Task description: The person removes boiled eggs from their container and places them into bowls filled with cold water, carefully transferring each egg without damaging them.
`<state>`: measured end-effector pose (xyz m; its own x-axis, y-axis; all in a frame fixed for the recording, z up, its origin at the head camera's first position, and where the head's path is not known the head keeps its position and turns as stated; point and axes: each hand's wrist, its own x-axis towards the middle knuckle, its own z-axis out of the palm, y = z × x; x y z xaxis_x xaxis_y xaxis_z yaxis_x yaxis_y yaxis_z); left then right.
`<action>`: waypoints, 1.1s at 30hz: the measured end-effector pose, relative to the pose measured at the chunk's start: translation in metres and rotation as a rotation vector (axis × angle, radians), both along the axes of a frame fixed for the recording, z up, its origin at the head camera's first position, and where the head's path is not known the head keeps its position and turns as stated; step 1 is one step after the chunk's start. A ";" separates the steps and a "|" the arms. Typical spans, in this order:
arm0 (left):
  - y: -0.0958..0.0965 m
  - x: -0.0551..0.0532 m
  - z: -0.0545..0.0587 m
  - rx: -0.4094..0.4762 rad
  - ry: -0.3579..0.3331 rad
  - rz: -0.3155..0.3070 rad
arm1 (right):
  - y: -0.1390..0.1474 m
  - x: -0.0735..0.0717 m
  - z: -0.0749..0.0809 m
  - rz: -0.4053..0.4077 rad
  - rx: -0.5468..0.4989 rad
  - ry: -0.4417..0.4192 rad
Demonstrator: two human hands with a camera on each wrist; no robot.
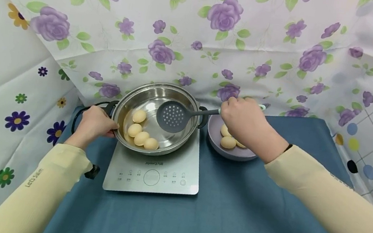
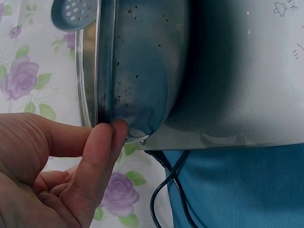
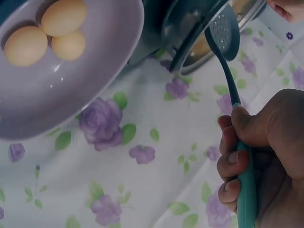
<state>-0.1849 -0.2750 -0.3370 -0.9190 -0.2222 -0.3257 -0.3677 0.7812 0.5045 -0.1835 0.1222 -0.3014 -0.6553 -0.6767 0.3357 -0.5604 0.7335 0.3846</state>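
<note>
A wide steel pot holds several light-brown eggs in shallow water along its left and front side. My left hand pinches the pot's left rim between thumb and fingers, as the left wrist view shows close up. In my right hand is the teal handle of a slotted skimmer, fingers wrapped round it. The skimmer's dark grey perforated head carries no egg and hangs over the right part of the pot. Beneath my right hand, a purple bowl contains three visible eggs.
Under the pot lies a white induction cooker with its control panel toward me. A black cord runs behind it on the left. Blue cloth covers the table. Flowered sheets hang close behind the pot and bowl.
</note>
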 end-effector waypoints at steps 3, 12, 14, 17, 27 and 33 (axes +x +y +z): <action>0.000 0.000 0.000 0.004 0.002 0.001 | -0.003 0.001 -0.004 0.005 0.011 -0.003; -0.002 0.001 -0.001 -0.009 -0.003 0.009 | -0.012 0.003 -0.013 -0.002 0.041 -0.036; -0.001 0.001 -0.001 -0.004 -0.002 0.010 | -0.014 0.003 -0.014 -0.012 0.049 -0.065; -0.001 0.001 0.000 -0.003 0.000 0.007 | -0.016 0.004 -0.016 -0.026 0.059 -0.098; -0.001 0.000 -0.001 0.000 -0.004 0.003 | -0.022 0.004 -0.019 -0.021 0.083 -0.145; -0.001 0.000 -0.002 -0.007 -0.005 0.009 | -0.027 0.005 -0.021 0.033 0.061 -0.160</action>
